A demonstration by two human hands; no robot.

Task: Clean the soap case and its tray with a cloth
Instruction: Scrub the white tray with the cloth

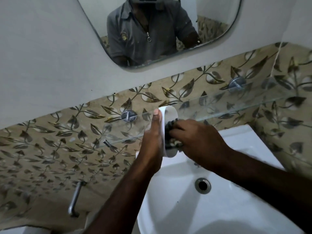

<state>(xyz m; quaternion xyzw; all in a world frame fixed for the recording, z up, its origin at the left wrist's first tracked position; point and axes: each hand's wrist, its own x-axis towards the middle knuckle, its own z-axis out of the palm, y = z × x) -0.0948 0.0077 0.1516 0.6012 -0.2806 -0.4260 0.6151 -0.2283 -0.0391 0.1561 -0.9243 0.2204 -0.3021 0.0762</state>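
Holds the case on edge over the sink, just before the glass shelf, in the left hand, thumb straight along its rim, fingers hidden behind. Presses a dark cloth into its hollow with the right hand, fingers curled round the cloth. Beyond, leaf tiles; above, a mirror.

Bare left hand and right hand; grey short-sleeved zip-neck shirt with round chest emblem
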